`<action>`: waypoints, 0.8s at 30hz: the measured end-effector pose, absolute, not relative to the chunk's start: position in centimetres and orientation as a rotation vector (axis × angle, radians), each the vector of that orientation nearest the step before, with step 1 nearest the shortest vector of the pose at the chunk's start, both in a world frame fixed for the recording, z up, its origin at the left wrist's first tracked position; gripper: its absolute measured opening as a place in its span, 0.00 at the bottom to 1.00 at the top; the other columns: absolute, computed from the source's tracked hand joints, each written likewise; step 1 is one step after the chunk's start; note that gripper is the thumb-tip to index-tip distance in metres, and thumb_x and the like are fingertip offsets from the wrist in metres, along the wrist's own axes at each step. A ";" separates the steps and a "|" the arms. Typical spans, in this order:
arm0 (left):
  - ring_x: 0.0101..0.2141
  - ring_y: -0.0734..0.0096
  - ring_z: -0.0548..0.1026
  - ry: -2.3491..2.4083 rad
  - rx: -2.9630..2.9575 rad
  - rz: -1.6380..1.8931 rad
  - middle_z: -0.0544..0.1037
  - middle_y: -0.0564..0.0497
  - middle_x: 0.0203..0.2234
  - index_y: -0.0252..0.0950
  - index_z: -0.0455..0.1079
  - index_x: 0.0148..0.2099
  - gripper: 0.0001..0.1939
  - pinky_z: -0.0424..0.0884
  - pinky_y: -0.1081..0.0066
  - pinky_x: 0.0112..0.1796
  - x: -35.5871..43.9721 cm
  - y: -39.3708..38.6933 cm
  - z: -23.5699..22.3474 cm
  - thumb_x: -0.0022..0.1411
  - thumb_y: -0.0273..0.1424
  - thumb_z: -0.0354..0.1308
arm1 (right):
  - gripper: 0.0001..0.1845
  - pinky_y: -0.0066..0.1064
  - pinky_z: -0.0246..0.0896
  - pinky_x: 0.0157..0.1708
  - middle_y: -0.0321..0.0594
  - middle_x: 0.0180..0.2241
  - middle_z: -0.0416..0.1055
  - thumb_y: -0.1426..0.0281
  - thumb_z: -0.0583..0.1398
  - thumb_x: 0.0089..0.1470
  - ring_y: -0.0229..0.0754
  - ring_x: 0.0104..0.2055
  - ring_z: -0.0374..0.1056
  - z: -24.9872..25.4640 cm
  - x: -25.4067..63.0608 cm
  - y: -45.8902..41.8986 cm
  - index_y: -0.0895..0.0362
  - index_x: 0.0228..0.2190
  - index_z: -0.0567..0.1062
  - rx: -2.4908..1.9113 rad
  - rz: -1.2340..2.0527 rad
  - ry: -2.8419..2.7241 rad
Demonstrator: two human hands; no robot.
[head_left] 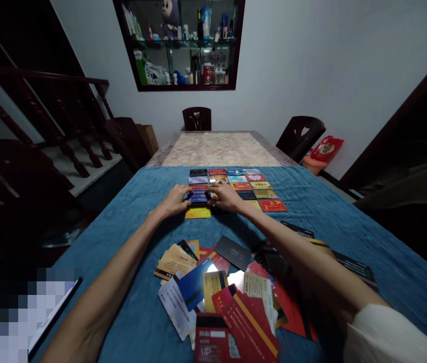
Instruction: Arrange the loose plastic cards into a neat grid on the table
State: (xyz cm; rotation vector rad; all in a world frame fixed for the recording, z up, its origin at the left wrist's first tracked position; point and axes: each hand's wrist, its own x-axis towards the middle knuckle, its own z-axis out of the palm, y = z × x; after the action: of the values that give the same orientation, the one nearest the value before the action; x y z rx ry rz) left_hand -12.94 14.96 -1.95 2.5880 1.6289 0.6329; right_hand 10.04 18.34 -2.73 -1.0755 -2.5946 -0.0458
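Observation:
A blue card (200, 195) is held between my two hands, over the left column of cards laid in rows on the blue cloth. My left hand (176, 200) grips its left edge with thumb and fingers. On the opposite edge, my right hand (225, 195) does the same, covering some cards beneath it. Below the held card lies a yellow card (198, 213). To the right of my hands are a red card (274, 205) and a gold card (265, 193). A black card (199, 172) sits in the farthest row.
Nearer to me is a loose, overlapping pile of cards, with a dark grey card (233, 253) and a dark red card (251, 325) on top. More cards lie under and beyond my right forearm. The blue cloth (122, 242) covers the table's near part. Chairs (300, 136) stand around it.

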 end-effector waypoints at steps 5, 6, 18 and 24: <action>0.45 0.56 0.76 1.611 2.544 0.630 0.81 0.46 0.43 0.36 0.76 0.45 0.17 0.71 0.61 0.50 -13.3 15.6 -2.7 0.50 0.28 0.61 | 0.20 0.38 0.60 0.47 0.47 0.47 0.77 0.66 0.67 0.54 0.52 0.50 0.65 -2.8 9.6 18.9 0.55 0.49 0.78 -1.093 -0.042 -2.650; 0.46 0.55 0.76 1.610 2.535 0.620 0.81 0.46 0.44 0.35 0.76 0.46 0.18 0.71 0.61 0.51 -13.3 15.7 -2.8 0.50 0.27 0.61 | 0.20 0.38 0.60 0.47 0.47 0.47 0.77 0.66 0.67 0.54 0.52 0.50 0.65 -2.9 9.5 19.0 0.55 0.49 0.78 -1.101 -0.041 -2.660; 0.51 0.57 0.74 1.623 2.508 0.448 0.79 0.45 0.49 0.34 0.74 0.50 0.20 0.68 0.63 0.55 -13.3 15.9 -3.2 0.54 0.28 0.58 | 0.23 0.36 0.59 0.49 0.45 0.51 0.75 0.62 0.65 0.55 0.54 0.57 0.62 -2.8 9.1 19.2 0.54 0.52 0.76 -1.201 0.005 -2.737; 0.51 0.55 0.73 1.610 2.544 0.417 0.78 0.43 0.49 0.34 0.74 0.52 0.20 0.68 0.60 0.55 -13.3 16.0 -3.4 0.56 0.28 0.57 | 0.23 0.36 0.59 0.48 0.45 0.52 0.74 0.61 0.64 0.56 0.55 0.58 0.60 -2.6 9.1 18.9 0.53 0.53 0.75 -1.240 0.014 -2.750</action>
State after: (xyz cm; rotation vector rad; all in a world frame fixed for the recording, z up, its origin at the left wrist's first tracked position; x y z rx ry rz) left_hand -13.34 16.02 -3.36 2.5445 1.6099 0.4170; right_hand 9.08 18.94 -2.61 -1.2402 -2.7502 0.0141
